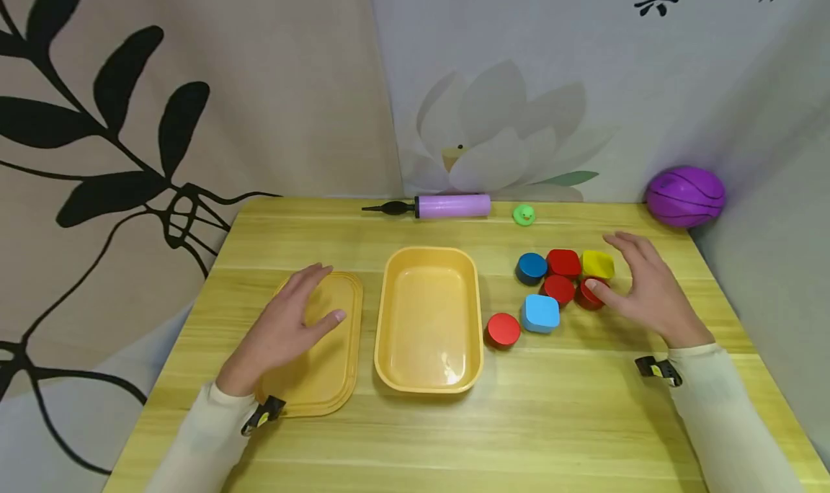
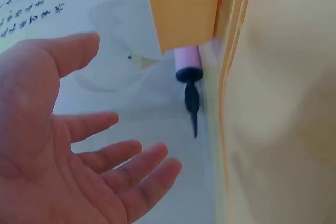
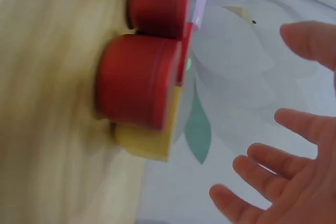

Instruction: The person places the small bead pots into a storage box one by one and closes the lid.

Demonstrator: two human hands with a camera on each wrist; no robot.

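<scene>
My left hand (image 1: 285, 331) hovers over the flat yellow lid (image 1: 337, 378), fingers apart and nothing held. In the left wrist view its palm and relaxed fingers show bare beside the lid's edge. At the right, my right hand (image 1: 651, 291) is above the cluster of small lidded pieces, thumb overlapping the nearest red round piece (image 1: 588, 298) in the head view. The right wrist view shows that red piece (image 3: 136, 82) apart from the spread fingers. Close by are a yellow squarish piece (image 1: 597, 264), a red squarish one (image 1: 564, 262) and another red round one (image 1: 558, 290).
A yellow rectangular box (image 1: 428, 382) stands mid-table. Right of it sit a red round piece (image 1: 503, 331), a light blue square piece (image 1: 540, 313) and a dark blue round one (image 1: 531, 268). Behind lie a purple pump (image 1: 454, 206), a green duck (image 1: 524, 215) and a purple ball (image 1: 686, 196).
</scene>
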